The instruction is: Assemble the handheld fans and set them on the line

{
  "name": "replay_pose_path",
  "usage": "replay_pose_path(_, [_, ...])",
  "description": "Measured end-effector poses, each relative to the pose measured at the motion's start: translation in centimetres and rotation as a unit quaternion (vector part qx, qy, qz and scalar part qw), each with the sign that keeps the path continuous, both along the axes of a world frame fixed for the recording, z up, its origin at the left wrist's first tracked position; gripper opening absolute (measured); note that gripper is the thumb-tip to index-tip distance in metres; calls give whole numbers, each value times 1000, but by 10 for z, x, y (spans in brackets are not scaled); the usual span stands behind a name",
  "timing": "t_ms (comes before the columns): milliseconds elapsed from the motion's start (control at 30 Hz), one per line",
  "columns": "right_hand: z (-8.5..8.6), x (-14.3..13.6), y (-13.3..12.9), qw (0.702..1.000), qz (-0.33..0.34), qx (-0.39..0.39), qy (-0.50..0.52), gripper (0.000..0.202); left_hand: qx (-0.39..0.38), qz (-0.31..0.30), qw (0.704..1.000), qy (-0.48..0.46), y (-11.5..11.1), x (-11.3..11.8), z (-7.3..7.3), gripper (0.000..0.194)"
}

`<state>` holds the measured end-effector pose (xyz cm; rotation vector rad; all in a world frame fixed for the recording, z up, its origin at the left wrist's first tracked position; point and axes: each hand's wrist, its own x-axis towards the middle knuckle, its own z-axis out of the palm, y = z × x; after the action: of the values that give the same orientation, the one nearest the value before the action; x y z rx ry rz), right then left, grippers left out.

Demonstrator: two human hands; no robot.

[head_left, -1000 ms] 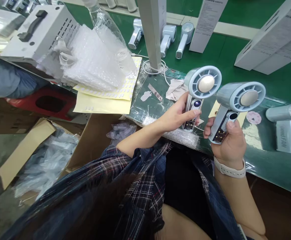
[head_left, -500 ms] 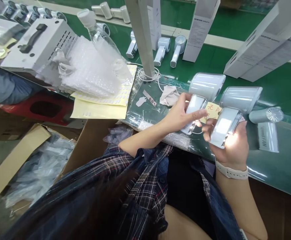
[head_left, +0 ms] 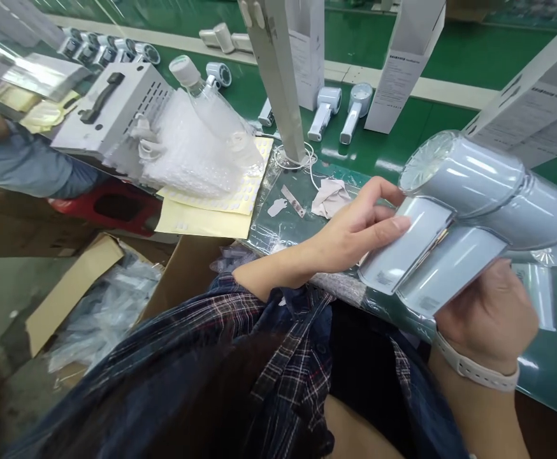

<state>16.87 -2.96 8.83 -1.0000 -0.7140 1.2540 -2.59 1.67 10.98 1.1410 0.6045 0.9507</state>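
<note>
My left hand point(head_left: 350, 236) is closed around the handle of a pale blue handheld fan point(head_left: 412, 236), thumb on its near face. My right hand point(head_left: 496, 319), with a white strap at the wrist, grips a second handheld fan point(head_left: 455, 271) from behind and below; most of its fingers are hidden. Both fans are held side by side above the bench edge, their handles nearly touching and their round heads pointing opposite ways. Behind the right hand lies another fan point(head_left: 541, 293) on the green mat, partly covered.
A metal post point(head_left: 278, 83) rises from the bench with a white cable at its foot. Left of it are a plastic bottle point(head_left: 211, 108), bubble wrap point(head_left: 187, 153) and yellow sticker sheets point(head_left: 202, 220). White boxes point(head_left: 403, 70) and more fans point(head_left: 326, 113) stand behind. Another person's sleeve point(head_left: 25, 172) shows at left.
The two fans have come closer to the camera and been turned, so their broad handle faces show and the heads point apart. My right hand has rotated and moved right and down.
</note>
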Motion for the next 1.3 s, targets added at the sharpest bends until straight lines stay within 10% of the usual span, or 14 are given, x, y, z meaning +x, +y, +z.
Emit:
replay_pose_path(300, [33, -13, 25, 994, 91, -51, 27, 39, -96, -110, 983, -115, 23, 10, -10, 60])
replay_pose_path(467, [27, -10, 29, 991, 125, -26, 30, 41, -117, -68, 984, -118, 26, 7, -15, 47])
replay_pose_path(1300, [1, -7, 36, 997, -20, 77, -20, 31, -32, 16, 999, -35, 30, -3, -21, 65])
